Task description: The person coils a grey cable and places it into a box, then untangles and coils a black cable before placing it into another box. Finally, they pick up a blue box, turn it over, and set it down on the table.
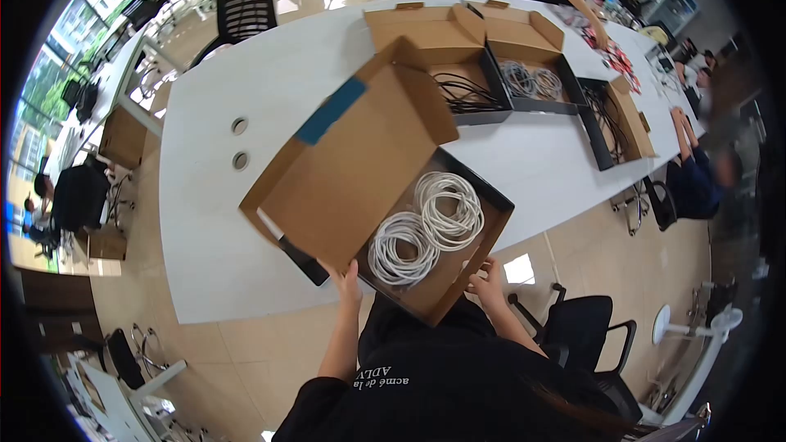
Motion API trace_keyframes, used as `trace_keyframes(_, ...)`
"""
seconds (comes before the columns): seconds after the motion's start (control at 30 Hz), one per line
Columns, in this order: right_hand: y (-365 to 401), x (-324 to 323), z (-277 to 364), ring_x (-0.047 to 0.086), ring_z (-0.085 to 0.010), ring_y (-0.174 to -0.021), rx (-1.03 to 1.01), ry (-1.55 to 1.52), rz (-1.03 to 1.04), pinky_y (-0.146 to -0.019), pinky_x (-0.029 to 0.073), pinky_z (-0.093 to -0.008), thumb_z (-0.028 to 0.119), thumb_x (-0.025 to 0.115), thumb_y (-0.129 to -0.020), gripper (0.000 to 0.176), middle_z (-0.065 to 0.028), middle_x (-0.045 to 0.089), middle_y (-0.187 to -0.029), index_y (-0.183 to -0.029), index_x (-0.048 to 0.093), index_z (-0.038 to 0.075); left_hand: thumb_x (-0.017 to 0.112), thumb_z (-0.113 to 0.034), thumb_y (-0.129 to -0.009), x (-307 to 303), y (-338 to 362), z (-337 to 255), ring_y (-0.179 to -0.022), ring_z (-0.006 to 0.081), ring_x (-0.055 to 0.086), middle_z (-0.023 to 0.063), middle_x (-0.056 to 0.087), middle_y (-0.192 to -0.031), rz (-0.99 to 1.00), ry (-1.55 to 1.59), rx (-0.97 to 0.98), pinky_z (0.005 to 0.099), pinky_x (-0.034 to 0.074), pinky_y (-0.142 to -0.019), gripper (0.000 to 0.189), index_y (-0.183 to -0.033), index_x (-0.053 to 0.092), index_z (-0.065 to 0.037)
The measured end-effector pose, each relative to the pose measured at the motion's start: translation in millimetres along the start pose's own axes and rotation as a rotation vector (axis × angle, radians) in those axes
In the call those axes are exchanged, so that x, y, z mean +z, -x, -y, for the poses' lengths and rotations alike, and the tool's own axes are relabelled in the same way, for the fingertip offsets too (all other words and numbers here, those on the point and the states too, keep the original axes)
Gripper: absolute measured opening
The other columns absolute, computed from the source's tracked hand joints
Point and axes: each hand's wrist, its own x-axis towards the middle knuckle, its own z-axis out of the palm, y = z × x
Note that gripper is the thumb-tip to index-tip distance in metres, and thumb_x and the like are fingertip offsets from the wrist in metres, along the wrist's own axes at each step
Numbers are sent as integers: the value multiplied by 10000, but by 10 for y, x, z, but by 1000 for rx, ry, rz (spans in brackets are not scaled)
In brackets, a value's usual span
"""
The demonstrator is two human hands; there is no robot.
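A black cardboard box with a brown inside [438,290] is tilted over the near edge of the table, between my two hands. Two coils of white cable [404,249] lie side by side in it. Its wide brown lid [344,172], with a blue patch near the far edge, is folded open to the left. My left hand [347,280] grips the near side of the box by the lid's fold, fingers partly hidden under the cardboard. On the right-hand wall, my right hand [486,283] is closed, thumb and fingers at the edge.
Across the white table [221,229] stand open boxes: one of black cables [467,94], one of grey cables [532,82], another of dark cables [606,119]. A person reaches over red items [614,57] at far right. An office chair [577,327] is at my right.
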Motion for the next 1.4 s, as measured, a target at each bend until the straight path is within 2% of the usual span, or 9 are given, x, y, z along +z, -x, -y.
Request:
trace_keyframes(0.17,148,-42,-69,557,-147,-811,183,-171,-5,-633,488,-267,-2,597,-737,327,-95,493,-1003,-1018,431,27,446,-476,-811,486,-855,440,-1249,221,253,94,279,-1344,280,53,70,346,173,-1028,740,-1349,196,-32)
trace_keyframes(0.27,-90,-318,-127,499,-84,-796,-118,-46,-278,-667,420,-227,86,572,-804,106,-31,516,-853,-880,514,39,261,-633,-847,933,-1185,419,-1257,213,264,77,301,-1361,315,303,-38,339,170,-1039,784,-1350,219,-33)
trace_keyframes(0.43,-871,-1007,524,481,-116,-865,-398,-11,-568,-777,376,-250,182,484,-859,196,-31,534,-930,-982,547,42,237,-564,-892,1524,-1302,105,-1184,166,369,51,440,-1264,187,388,-193,310,274,-987,670,-1306,340,-47)
trace_keyframes(0.63,-2052,-1381,1223,369,-186,-1195,-318,-353,-127,-967,290,-325,462,372,-885,558,-80,418,-1298,-1284,398,72,245,-549,-898,1842,-1426,297,-1169,158,381,49,447,-1256,421,179,-292,304,293,-971,653,-1302,346,-46)
trace_keyframes(0.83,-2300,-1334,1342,398,-175,-1129,-343,-240,99,-961,310,-303,350,462,-878,501,-92,441,-1228,-1231,418,-3,252,-535,-904,1890,-1269,364,-1153,149,394,47,453,-1248,429,64,-288,298,312,-954,636,-1298,352,-46)
trace_keyframes(0.93,-2545,-1843,1040,361,-207,-1194,-420,49,549,-1018,255,-330,293,492,-866,491,-113,413,-1280,-1262,410,15,256,-527,-907,1870,-1098,435,-1146,145,400,46,456,-1244,416,31,-289,296,321,-946,627,-1296,355,-45)
trace_keyframes(1.13,-2411,-1892,1166,306,-296,-1247,-299,349,439,-1013,265,-403,309,506,-849,537,-149,229,-1398,-1321,359,98,264,-513,-913,1763,-1000,668,-1130,137,412,43,463,-1237,521,-114,-315,290,340,-929,609,-1291,361,-45)
trace_keyframes(1.27,-2245,-1865,1249,334,-282,-1230,-256,3,168,-945,349,-424,248,539,-831,677,-174,207,-1396,-1395,166,230,269,-503,-917,1554,-1168,487,-1120,132,421,42,467,-1231,665,-397,-393,286,353,-919,598,-1289,365,-45)
trace_keyframes(1.4,-2048,-1972,1161,377,-251,-1197,-136,-88,305,-934,360,-379,266,569,-835,623,-142,364,-1324,-1369,263,166,299,-420,-937,1575,-1021,163,-1090,134,439,57,465,-1218,604,-473,-532,288,377,-894,525,-1285,362,-33)
